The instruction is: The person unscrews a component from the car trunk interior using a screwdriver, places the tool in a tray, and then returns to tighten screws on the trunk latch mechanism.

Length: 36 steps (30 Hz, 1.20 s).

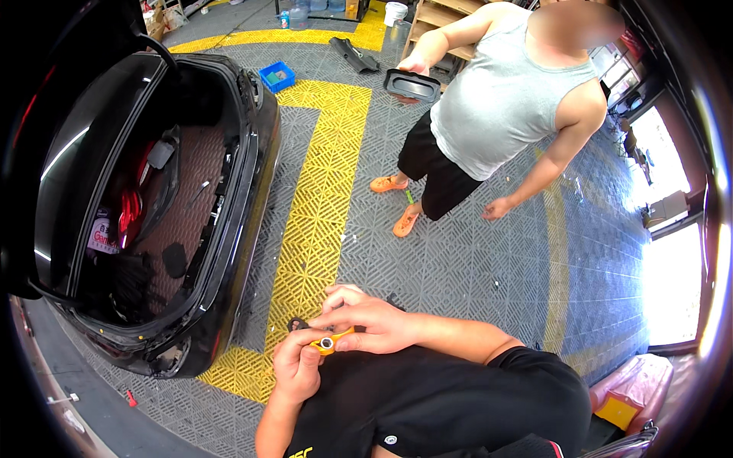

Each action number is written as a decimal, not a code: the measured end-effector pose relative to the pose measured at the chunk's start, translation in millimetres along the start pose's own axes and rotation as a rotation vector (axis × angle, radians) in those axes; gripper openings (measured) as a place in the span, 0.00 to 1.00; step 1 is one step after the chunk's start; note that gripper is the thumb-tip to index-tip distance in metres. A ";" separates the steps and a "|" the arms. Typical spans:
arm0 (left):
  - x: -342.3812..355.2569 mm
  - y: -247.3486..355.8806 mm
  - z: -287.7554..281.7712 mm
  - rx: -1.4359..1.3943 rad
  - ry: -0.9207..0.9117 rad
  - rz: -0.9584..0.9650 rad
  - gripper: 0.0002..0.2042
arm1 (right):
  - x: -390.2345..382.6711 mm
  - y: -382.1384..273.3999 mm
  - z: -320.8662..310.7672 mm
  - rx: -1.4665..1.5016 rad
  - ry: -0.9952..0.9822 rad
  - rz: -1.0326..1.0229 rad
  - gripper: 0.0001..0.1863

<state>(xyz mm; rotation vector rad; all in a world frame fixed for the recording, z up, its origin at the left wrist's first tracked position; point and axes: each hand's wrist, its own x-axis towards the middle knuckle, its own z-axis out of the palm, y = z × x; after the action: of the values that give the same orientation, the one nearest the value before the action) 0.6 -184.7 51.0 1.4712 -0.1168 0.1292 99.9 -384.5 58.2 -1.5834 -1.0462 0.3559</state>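
My left hand (296, 365) and my right hand (374, 324) meet in front of my black shirt, fingers closed on a small yellow piece (324, 346). A round metal-rimmed hole faces up from it, between the left thumb and the right fingers. Its exact kind I cannot make out. Just past my left fingers shows a small dark part with an opening (296, 324); whether it is held or lies on the floor I cannot tell. The right fingers partly cover the yellow piece.
A dark car (259, 153) with its tailgate up stands at left, holding loose items. Ahead, another person (496, 99) holds a black tray-like part (412, 85). A blue bin (276, 77) and a dark trim piece (353, 56) lie on the grey and yellow tiled floor (313, 221).
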 end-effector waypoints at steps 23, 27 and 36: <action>-3.1 -14.6 -193.5 -0.722 -0.144 -0.371 0.19 | 132.1 5.6 168.7 0.846 0.389 0.466 0.22; 5.8 -18.6 -214.2 -0.823 -0.121 -0.418 0.18 | 155.2 9.4 183.2 0.905 0.426 0.483 0.21; 17.4 -24.1 -241.1 -0.834 0.020 -0.382 0.15 | 185.8 16.6 203.8 -0.014 0.476 0.343 0.16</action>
<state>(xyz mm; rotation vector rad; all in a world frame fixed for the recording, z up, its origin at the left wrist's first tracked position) 21.4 53.3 6.9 0.6382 0.1207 -0.2006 65.4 -111.2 37.0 -1.7484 -0.4140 0.1837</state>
